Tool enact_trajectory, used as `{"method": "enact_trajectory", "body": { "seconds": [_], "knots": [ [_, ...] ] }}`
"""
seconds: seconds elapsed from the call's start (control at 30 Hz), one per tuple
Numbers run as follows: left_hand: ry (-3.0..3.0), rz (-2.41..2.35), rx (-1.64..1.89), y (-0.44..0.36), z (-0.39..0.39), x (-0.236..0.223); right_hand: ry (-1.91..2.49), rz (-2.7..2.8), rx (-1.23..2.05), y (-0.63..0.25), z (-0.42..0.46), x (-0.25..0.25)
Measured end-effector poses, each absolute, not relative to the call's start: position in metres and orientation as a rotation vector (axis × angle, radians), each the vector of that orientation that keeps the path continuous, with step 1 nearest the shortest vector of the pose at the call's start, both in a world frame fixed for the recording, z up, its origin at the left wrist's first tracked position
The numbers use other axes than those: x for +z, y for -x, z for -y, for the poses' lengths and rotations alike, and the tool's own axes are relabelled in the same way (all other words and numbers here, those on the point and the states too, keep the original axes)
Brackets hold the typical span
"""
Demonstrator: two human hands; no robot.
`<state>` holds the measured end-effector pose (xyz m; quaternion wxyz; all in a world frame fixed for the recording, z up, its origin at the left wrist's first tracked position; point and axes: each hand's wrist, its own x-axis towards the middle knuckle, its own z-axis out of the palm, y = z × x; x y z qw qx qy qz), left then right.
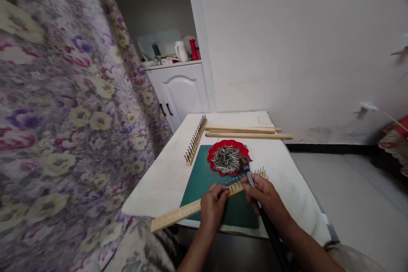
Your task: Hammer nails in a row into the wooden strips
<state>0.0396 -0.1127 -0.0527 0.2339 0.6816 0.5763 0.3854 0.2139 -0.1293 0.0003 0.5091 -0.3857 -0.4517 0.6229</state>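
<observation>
A pale wooden strip (178, 216) with rows of small holes lies slantwise over a green mat (199, 170); several nails (236, 186) stand in its right part. Over its middle, my left hand (213, 207) is closed, thumb and fingertips pinched together at the strip. What they pinch is too small to make out. My right hand (266, 195) grips a hammer (249, 177) with a dark handle, its fingertips close to the standing nails. The hammer's head is up beside a red scalloped dish (210, 159) heaped with loose nails (226, 159).
Another wooden strip (199, 137), studded with upright nails, lies at the table's far left. Two bare strips (248, 135) lie along the back of the white table (156, 187). A floral curtain (79, 136) hangs at the left; a wall (287, 51) rises behind.
</observation>
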Motion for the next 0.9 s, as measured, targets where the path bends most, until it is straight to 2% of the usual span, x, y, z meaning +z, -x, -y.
{"method": "enact_trajectory", "body": {
  "seconds": [0.27,0.9],
  "knots": [
    [-1.877,-1.575,1.044,-0.039,0.112,-0.057,0.792,1.121,1.8,-0.206,0.135,-0.005],
    [-1.857,-1.553,1.079,-0.039,0.11,-0.063,0.8,1.115,1.88,-0.192,0.138,-0.014]
  ]
}}
